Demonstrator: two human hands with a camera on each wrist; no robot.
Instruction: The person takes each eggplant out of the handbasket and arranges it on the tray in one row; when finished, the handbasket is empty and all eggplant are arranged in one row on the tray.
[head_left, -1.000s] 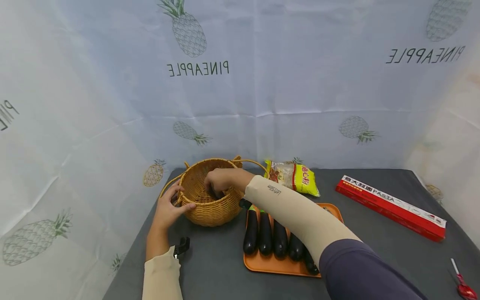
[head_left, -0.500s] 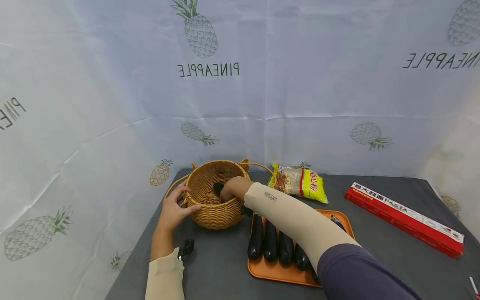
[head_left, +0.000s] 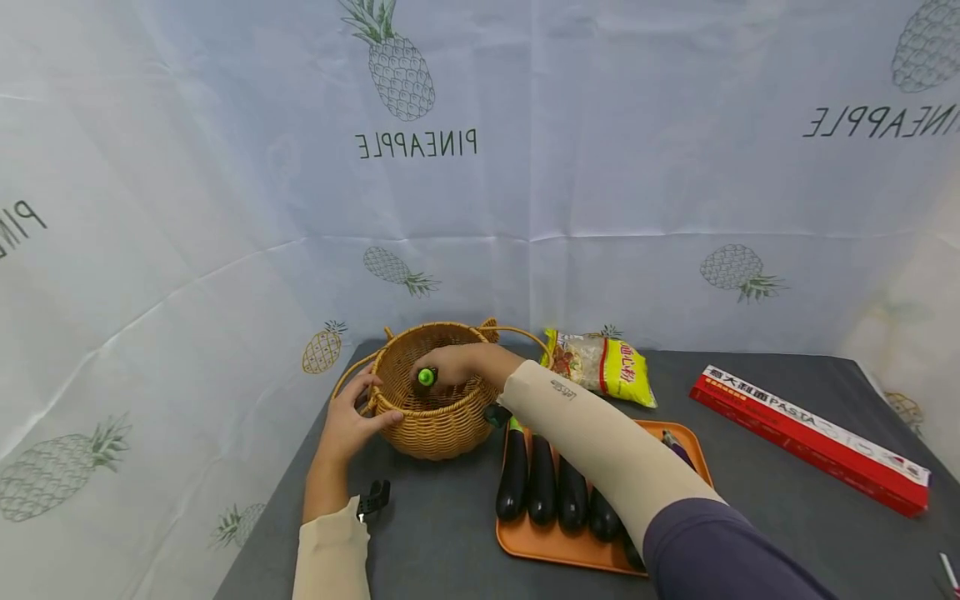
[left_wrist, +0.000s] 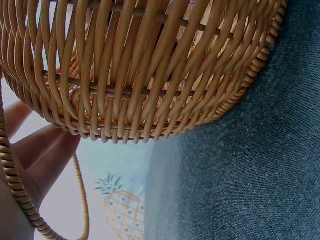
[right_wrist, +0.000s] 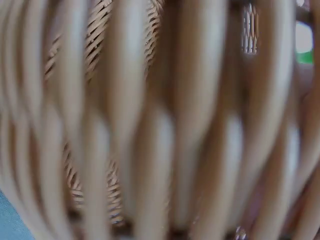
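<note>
A round wicker basket [head_left: 435, 435] stands near the back of the table, its mouth tilted towards me. My left hand [head_left: 349, 427] holds its left rim, thumb on the front; in the left wrist view those fingers [left_wrist: 50, 157] touch the woven wall [left_wrist: 135, 75]. Inside the basket, my right hand [head_left: 450, 367] grips an eggplant [head_left: 426, 377], whose green stem end faces me while most of its body is hidden. Blurred wicker [right_wrist: 150, 150] fills the right wrist view. Several dark eggplants [head_left: 542, 483] lie side by side on an orange tray [head_left: 558, 550], partly under my right arm.
Behind the tray lies a yellow-ended food bag [head_left: 600, 362], close to the basket's raised handle [head_left: 517, 331]. A long red pasta box [head_left: 810, 437] lies to the right. At the right edge a white stick [head_left: 949, 571] is partly visible.
My right hand has turned within the basket, bringing the eggplant's green end into sight. My left hand stays on the rim. The head view has shifted slightly.
</note>
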